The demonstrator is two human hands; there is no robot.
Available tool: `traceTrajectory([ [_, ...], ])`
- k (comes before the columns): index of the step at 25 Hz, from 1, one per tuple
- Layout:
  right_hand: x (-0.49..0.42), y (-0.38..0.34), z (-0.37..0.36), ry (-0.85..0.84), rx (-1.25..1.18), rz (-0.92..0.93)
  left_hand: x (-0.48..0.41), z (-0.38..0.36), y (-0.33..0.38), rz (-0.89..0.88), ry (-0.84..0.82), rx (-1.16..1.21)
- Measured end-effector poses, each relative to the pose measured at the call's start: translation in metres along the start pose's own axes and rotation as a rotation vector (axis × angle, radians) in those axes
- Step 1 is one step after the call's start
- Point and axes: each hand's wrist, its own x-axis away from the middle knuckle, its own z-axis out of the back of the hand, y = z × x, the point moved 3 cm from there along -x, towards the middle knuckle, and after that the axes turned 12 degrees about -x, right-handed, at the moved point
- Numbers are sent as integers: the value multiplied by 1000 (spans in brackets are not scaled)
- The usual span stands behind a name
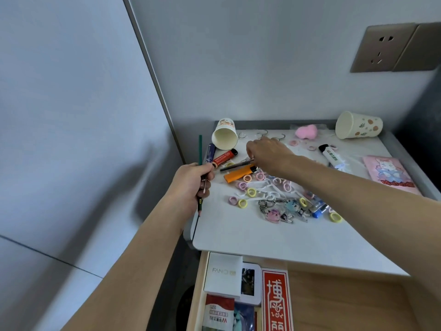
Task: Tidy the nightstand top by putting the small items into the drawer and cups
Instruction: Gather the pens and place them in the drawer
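Note:
My left hand (192,181) grips a green pencil (200,149) upright together with a thin swab-like stick, at the left edge of the white nightstand top (262,235). My right hand (267,150) reaches across and pinches the end of a dark pen (235,165) lying beside an orange lighter (239,175). A red marker (225,156) and a purple pen (210,151) lie near a tipped paper cup (224,137). A second paper cup (358,125) lies on its side at the back right. The wooden drawer (346,302) below stands open.
Scattered on the top are several pastel hair ties (250,192), keychains (279,210), a blue lighter (318,210), a white highlighter (330,154), a pink puff (306,132) and a pink packet (389,174). The drawer holds a white box (223,274) and a red card (276,302). Walls close in on the left and behind.

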Motion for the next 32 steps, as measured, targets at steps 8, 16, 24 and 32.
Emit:
traceTrajectory([
  [8, 78, 12, 70, 379, -1022, -205, 23, -19, 6, -104, -39, -109],
  [16, 207, -27, 57, 220, -1668, -335, 130, -57, -15, -2, -515, -200],
  [24, 293, -73, -1, 222, -2182, -688, 188, -66, -77, 67, -470, -482],
  [32, 312, -103, -21, 97, -2084, -802, 197, -79, -112, 104, -574, -440],
])
